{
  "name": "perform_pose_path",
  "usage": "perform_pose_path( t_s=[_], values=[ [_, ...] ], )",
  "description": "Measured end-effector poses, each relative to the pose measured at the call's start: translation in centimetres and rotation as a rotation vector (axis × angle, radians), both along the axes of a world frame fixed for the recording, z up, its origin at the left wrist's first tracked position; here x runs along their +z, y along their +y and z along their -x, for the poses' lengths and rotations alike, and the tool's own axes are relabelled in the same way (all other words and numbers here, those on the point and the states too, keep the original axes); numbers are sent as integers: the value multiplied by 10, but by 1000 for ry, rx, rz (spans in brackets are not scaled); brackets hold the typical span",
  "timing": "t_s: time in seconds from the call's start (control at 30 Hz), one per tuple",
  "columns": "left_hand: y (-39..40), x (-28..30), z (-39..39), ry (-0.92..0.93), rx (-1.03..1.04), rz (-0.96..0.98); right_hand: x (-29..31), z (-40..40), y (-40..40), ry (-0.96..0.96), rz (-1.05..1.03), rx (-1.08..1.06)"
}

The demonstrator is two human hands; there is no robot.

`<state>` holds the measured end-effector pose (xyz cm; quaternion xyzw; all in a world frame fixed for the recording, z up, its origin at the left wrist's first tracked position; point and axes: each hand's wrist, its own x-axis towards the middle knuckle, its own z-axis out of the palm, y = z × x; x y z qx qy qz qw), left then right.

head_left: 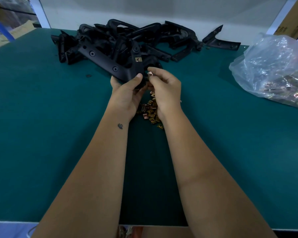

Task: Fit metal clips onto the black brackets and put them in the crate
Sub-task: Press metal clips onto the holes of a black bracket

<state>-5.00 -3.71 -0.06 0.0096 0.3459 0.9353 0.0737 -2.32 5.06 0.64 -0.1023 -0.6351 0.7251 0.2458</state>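
At frame centre, my left hand [127,93] grips the black bracket [110,64], steadying its lower end. My right hand [163,88] pinches a metal clip [150,73] beside that end for fitting. Spare clips [150,112] lie below both hands, within reach. No crate visible.

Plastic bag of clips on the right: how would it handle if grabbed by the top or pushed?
The plastic bag looks thin and crumpled, so it would probably sag and deform rather than hold shape. The metal clips pooled low inside suggest it is heavy for its size. Pushed, it would likely slump, not slide cleanly on the green table.
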Motion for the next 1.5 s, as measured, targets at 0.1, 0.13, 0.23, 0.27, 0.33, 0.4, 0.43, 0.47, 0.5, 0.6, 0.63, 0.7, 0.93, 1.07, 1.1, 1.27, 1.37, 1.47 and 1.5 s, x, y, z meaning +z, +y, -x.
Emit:
perform_pose_path(
  t_s=[0.1, 0.13, 0.23, 0.27, 0.33, 0.4, 0.43, 0.47, 0.5, 0.6, 0.63, 0.7, 0.93, 1.07, 1.1, 1.27, 1.37, 1.47, 1.5],
  values=[
    [-1, 2, -3, -9, -40, -7, 0, -4, 6, -6, 36, 11],
    [-2, 2, -3, -10, -64, -5, 1, -6, 8, -11, 68, 23],
    [-4, 2, -6, -8, -155, -39, 3, -9, 16, -11, 156, 77],
    [-5, 2, -7, -6, -176, -56, 3, -9, 17, -6, 176, 97],
    [-7, 4, -8, -2, -203, -82, 4, -10, 18, 3, 188, 126],
    [-8, 5, -9, 7, -225, -95, 5, -11, 18, 8, 201, 140],
    [-9, 5, -10, 11, -234, -100, 5, -11, 18, 9, 218, 148],
    [-9, 5, -10, 16, -242, -104, 5, -11, 18, 9, 239, 158],
    [-9, 5, -10, 21, -247, -109, 6, -12, 19, 5, 259, 170],
    [-11, 4, -10, 34, -268, -123, 7, -13, 20, -17, 284, 200],
    [-11, 4, -10, 41, -272, -122, 7, -13, 19, -22, 281, 207],
    [-11, 3, -10, 56, -276, -113, 7, -13, 19, -29, 265, 214],
    [-11, 3, -9, 94, -279, -93, 7, -14, 18, -48, 199, 235],
    [-12, 4, -10, 91, -284, -96, 8, -14, 17, -37, 201, 251],
    [-12, 4, -10, 92, -287, -97, 8, -14, 17, -31, 212, 252],
    [-11, 7, -10, 121, -277, 8, 9, -15, 19, -7, 243, 240],
    [-10, 8, -10, 173, -275, 110, 9, -15, 19, 5, 271, 216],
    [-11, 7, -12, 228, -269, 177, 9, -15, 18, 5, 248, 173],
    [-11, 7, -12, 237, -266, 194, 9, -15, 18, 1, 238, 162]
  ],
)
